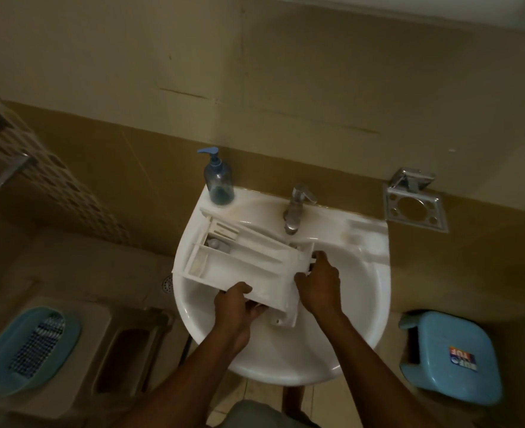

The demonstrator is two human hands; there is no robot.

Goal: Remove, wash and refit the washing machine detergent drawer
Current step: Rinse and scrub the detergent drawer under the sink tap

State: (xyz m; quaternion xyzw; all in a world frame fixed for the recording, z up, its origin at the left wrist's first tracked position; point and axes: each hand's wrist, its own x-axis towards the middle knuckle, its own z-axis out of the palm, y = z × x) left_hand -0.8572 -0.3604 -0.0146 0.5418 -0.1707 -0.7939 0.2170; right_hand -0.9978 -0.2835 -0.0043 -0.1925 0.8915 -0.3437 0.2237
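over the white basin (pixel 363 319) now, and the detergent drawer (pixel 242 262) is up off the bowl, carried in both hands, compartments facing up at me. left hand (pixel 239 307) has the near side wall: thumb on top, fingers curled underneath. right hand (pixel 320 282) is clamped on the right end, thumb and fingers wrapped round the edge of the front panel (pixel 289 315). both grips closed, nothing loose.

here's what matters: the drawer's long axis runs on a slant, from far left to near right. the back end pokes out over the basin's far-left rim, close beside the soap pump bottle (pixel 218 180), while the front panel end sits near the middle of the bowl. the tap (pixel 295 208) stands just beyond that right end, spout pointing down close to the panel corner. i can't see water running.

my right hand is the nearer one to the tap lever. my call: we're at the washing stage, removal done, refit to come. next i'd expect the left hand to take the weight alone while the right lets go for the lever, and with that long tail hanging out left, the drawer could tip or knock the bottle.
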